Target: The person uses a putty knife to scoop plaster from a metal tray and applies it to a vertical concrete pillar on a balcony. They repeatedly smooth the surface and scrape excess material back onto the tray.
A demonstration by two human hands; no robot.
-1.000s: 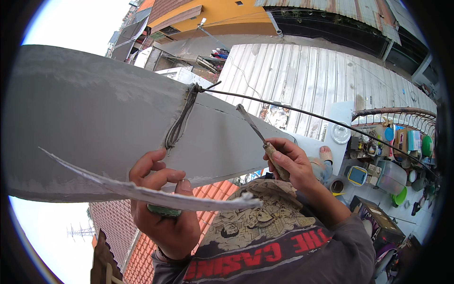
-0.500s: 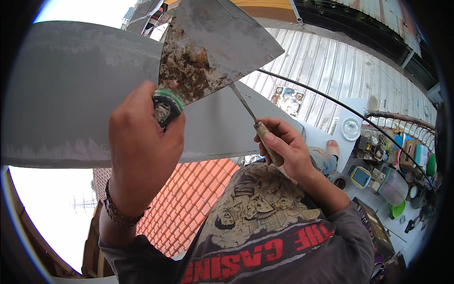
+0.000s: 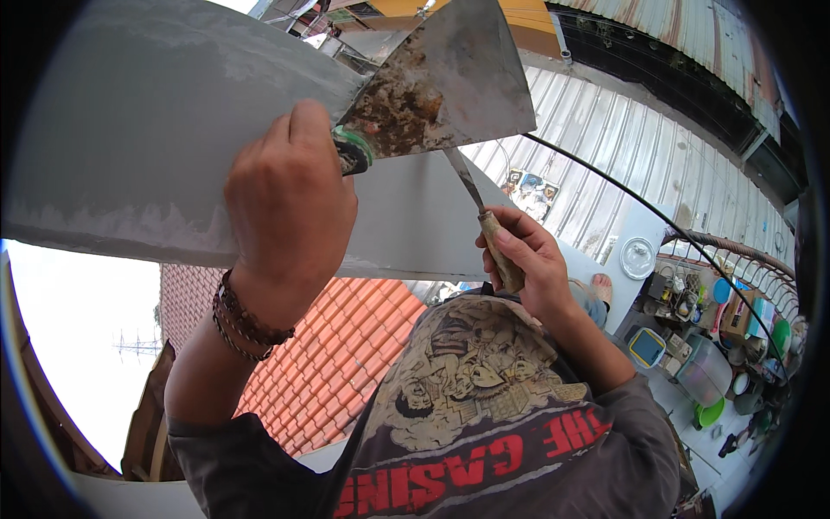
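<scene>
My left hand (image 3: 290, 203) is closed around the green-and-black handle of a wide putty knife (image 3: 462, 82). Its broad metal blade tilts up to the right, rusty and crusted near the handle. Lower and to the right, my right hand (image 3: 538, 264) grips the worn wooden handle of a narrow putty knife (image 3: 500, 251). The narrow blade points up and left, and its tip is hidden behind the wide blade; whether the two touch I cannot tell. Behind both tools lies a smooth grey plastered slab (image 3: 130, 130), with paler, rougher patches along its edges.
A black cable (image 3: 605, 182) crosses on the right, above a corrugated metal roof (image 3: 596, 112). Far below right are a round lid (image 3: 637, 258), a clear plastic bin (image 3: 702, 372) and clutter. Orange roof tiles (image 3: 328, 355) lie below the slab. A bare foot (image 3: 603, 287) shows beyond my right arm.
My left hand has moved right and slightly up, turning the wide blade clockwise. My right hand has shifted a little to the right. The slab sits at a steeper slant in view.
</scene>
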